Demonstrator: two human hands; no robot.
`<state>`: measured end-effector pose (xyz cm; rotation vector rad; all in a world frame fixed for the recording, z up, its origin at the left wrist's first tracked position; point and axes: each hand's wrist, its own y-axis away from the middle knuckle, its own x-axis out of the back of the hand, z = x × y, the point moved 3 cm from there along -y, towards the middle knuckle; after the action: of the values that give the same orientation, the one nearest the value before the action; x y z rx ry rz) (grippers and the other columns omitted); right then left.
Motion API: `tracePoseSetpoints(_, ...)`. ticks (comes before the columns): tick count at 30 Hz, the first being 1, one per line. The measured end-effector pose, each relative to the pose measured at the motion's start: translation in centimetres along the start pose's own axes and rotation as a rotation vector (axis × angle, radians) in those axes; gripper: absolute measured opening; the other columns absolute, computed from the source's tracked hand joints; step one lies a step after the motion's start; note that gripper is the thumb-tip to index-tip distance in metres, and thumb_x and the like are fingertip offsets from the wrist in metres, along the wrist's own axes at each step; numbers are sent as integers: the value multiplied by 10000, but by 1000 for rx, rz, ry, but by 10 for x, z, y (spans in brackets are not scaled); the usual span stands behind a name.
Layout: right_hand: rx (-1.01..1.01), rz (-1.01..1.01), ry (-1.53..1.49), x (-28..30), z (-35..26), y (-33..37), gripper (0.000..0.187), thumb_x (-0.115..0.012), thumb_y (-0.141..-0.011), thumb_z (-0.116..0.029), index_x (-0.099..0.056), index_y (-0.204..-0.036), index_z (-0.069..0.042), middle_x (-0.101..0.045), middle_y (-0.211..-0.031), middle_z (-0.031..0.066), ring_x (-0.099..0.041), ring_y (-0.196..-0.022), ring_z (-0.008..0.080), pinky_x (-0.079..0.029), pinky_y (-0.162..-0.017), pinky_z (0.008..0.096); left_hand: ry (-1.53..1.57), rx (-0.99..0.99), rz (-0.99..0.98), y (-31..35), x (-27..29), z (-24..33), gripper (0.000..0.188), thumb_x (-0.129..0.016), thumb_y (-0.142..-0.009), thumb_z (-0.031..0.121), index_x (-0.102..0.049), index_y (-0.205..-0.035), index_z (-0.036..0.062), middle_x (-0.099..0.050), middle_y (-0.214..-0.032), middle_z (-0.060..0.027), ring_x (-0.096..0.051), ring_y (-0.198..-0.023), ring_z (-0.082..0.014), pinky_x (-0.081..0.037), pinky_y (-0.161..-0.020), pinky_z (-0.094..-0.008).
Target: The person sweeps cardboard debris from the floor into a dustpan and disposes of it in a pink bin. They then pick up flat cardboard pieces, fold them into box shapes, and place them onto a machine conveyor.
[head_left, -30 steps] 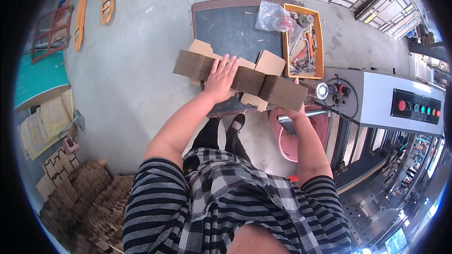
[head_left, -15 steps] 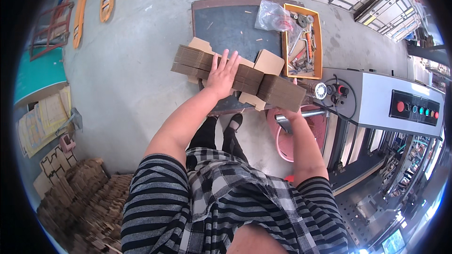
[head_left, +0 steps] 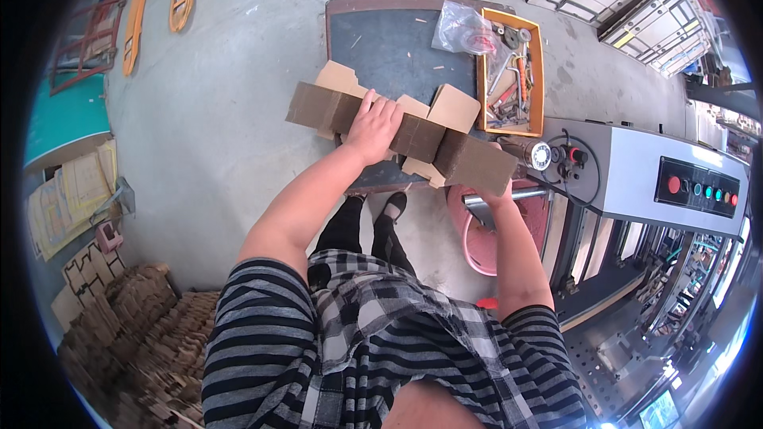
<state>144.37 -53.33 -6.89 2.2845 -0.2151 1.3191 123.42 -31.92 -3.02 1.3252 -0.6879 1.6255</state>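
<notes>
A stack of brown die-cut cardboard box blanks (head_left: 417,137) lies slantwise before me, its tabs and flaps sticking out on both long sides. Across its middle lies my left hand (head_left: 372,129), the fingers closed over the far edge. My right hand (head_left: 496,183) grips the right end, mostly from beneath, so its fingers are largely hidden. Under the stack is a low dark-topped table (head_left: 389,36).
An orange-yellow tray (head_left: 543,71) of tools and a clear plastic bag (head_left: 459,28) lie on the table. At right stands a grey machine with a button panel (head_left: 698,187); below is a pink tub (head_left: 477,246). Cardboard pieces (head_left: 151,334) are piled at lower left.
My left hand's fingers have gone from stretched flat to bent over the stack's far edge. The layered edges at the left now appear as a smoother face. My right hand stays at its end.
</notes>
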Motion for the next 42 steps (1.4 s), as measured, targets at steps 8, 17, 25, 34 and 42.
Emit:
tracePoseSetpoints(8,72,58,-98,-17,15,-4,874,-730,-688,-241,-238,-1406,-160,-568,-1184,115,-545,-1116,260,-439,-910,344,-74,-25,197,1,-9,3,555,-613,-674,134,-422,-1180,12,-462,-1094,-106,-400,-1135,-269,-187,-1085,-437)
tracePoseSetpoints(17,-248,363,36,131,-60,21,600,-632,-720,-28,-420,-1280,-18,-554,-1152,198,-579,-1001,360,-478,-841,415,-30,10,47,4,-17,-8,658,-646,-647,190,-404,-1226,-6,-455,-1193,-146,-379,-1194,-295,-190,-1079,-447)
tracePoseSetpoints(25,4,100,537,20,-213,-56,685,-536,-815,-224,-260,-1400,-1,-422,-1341,177,-367,-1263,310,-238,-1046,503,30,-38,103,-3,-15,1,650,-720,-624,306,-468,-1165,48,-473,-1152,-112,-363,-1215,-274,-165,-1093,-457)
tracePoseSetpoints(34,22,1,393,41,-208,-39,638,-733,-632,-257,-476,-1168,-25,-533,-1117,137,-478,-1107,293,-327,-953,449,-2,-1,105,4,4,12,742,-769,-588,247,-440,-1225,54,-474,-1190,-116,-370,-1212,-290,-171,-1080,-479)
tracePoseSetpoints(42,-166,372,-398,131,-188,18,714,-786,-538,-270,-476,-1112,19,-576,-1050,178,-553,-1021,331,-434,-865,408,-190,-381,211,1,230,129,776,-701,-694,195,-335,-1373,106,-260,-1456,-128,-200,-1361,-345,-103,-1100,-553)
